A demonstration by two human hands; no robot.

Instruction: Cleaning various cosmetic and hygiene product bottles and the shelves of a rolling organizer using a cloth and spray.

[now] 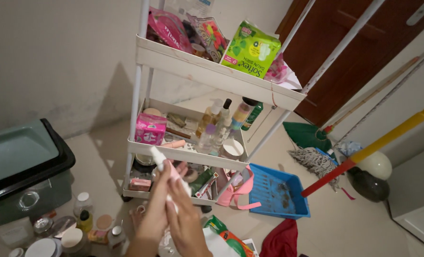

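Note:
My left hand (154,209) and my right hand (185,219) are pressed together low in the head view, both wrapped around a slim white and pink tube (163,164) whose white tip points up and left. The hands are raised in front of the bottom shelf of a white three-tier cart (212,71). The tube's lower end is hidden between my palms.
The cart's middle shelf holds a pink box (150,129) and several bottles (216,126); a green packet (251,49) sits on top. A lidded bin (21,164) stands at left, jars (74,228) on the floor, a blue dustpan (278,190), mop (316,159) and brown door (354,52) at right.

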